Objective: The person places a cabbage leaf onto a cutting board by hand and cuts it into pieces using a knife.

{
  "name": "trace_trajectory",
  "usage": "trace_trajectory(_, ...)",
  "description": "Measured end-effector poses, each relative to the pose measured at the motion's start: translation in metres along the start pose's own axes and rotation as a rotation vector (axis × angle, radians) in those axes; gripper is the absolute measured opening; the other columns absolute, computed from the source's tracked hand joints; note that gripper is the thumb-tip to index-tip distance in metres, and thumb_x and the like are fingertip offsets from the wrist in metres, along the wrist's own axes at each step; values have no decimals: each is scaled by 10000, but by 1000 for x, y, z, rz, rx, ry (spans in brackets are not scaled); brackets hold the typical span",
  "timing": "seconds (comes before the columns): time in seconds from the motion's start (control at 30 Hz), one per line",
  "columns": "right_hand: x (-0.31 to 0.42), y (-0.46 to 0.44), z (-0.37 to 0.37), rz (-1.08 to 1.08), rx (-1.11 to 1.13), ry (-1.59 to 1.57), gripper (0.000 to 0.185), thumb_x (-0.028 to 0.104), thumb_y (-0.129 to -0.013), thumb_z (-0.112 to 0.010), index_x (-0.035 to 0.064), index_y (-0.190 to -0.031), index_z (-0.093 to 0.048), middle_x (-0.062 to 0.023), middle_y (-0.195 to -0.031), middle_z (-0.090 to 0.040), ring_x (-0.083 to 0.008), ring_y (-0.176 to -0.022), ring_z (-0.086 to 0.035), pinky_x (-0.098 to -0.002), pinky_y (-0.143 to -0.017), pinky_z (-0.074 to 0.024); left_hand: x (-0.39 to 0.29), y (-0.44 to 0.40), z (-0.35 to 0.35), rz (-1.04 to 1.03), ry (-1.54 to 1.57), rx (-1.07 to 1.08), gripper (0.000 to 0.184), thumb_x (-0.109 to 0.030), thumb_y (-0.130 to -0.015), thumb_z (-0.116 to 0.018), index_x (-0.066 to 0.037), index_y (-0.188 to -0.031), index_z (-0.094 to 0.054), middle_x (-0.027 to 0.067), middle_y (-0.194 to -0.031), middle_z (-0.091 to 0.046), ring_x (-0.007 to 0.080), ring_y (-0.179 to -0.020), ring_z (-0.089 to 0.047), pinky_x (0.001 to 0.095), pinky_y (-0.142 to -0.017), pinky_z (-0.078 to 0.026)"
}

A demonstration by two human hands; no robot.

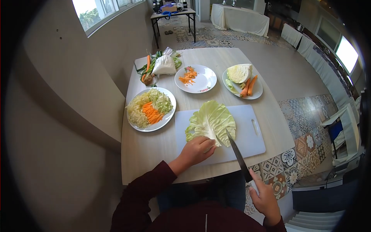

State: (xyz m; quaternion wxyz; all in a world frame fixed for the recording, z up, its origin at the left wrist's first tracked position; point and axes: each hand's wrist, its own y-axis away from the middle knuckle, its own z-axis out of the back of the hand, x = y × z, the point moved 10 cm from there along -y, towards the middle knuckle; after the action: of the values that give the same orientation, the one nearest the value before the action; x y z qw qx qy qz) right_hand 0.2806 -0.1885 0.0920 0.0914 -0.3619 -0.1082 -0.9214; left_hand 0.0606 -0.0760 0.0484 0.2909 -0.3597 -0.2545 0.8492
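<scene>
A large pale green cabbage leaf [210,120] lies spread on the white cutting board [249,141]. My left hand [198,150] is closed at the leaf's near stem end, its curled fingers pressing on it. In my right hand [264,197] is a kitchen knife [239,154], gripped by its light handle. The index finger stretches along the top of the handle. The blade points away from me, and its tip is at the leaf's right edge; whether it touches the leaf I cannot tell.
Left of the board stands a plate [151,129] of shredded cabbage and carrot. Behind are a plate [205,79] with carrot bits, a plate [253,96] with a cabbage piece [239,72] and carrots [248,87], and a plastic bag [165,65] beside vegetables. A wall borders the table's left.
</scene>
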Motion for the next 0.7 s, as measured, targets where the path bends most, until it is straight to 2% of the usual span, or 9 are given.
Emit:
trace_trajectory(0.07,-1,-7,-8,28,-43,-83,592,47,-890,-578,36,-1466,-442,-245,-714,-616,-416,-640,-615,-454,-603,-457,-2,-1,-2,-19,-11,46,217,-111,-796,-770,-58,-997,-710,85,-907,-698,260,-825,-684,357,-703,-561)
trace_trajectory(0.2,5,-20,-28,34,-26,-119,590,54,-913,-561,30,-1482,-409,-258,-733,-623,-434,-661,-621,-461,-611,-473,-9,-4,2,-27,-21,6,221,-91,-783,-766,-60,-993,-704,88,-913,-695,270,-827,-682,370,-711,-558)
trace_trajectory(0.37,4,-34,-51,71,-46,-97,611,48,-913,-553,27,-1497,-372,-281,-731,-623,-471,-694,-626,-527,-644,-486,-9,-2,-1,-40,-22,-8,200,-54,-779,-753,-58,-970,-694,86,-908,-689,267,-821,-675,365,-700,-553)
trace_trajectory(0.47,6,-39,-57,75,-59,-122,596,49,-910,-543,26,-1488,-398,-272,-717,-601,-441,-656,-609,-471,-616,-465,-10,-3,1,-48,-48,-36,189,-38,-782,-744,-59,-963,-693,78,-885,-685,259,-792,-673,359,-676,-549)
trace_trajectory(0.57,8,-44,-60,77,-40,-78,617,46,-906,-555,4,-1492,-364,-288,-718,-620,-473,-683,-622,-535,-645,-485,-16,-5,9,-100,-97,-80,200,-53,-755,-747,-62,-941,-673,65,-857,-676,238,-748,-662,358,-662,-539)
trace_trajectory(0.7,11,-48,-63,95,-25,-49,618,52,-912,-549,7,-1499,-359,-278,-706,-614,-461,-661,-615,-527,-636,-478,-22,-3,9,-128,-124,-54,204,-64,-723,-748,-81,-908,-666,54,-826,-668,222,-723,-659,344,-623,-526)
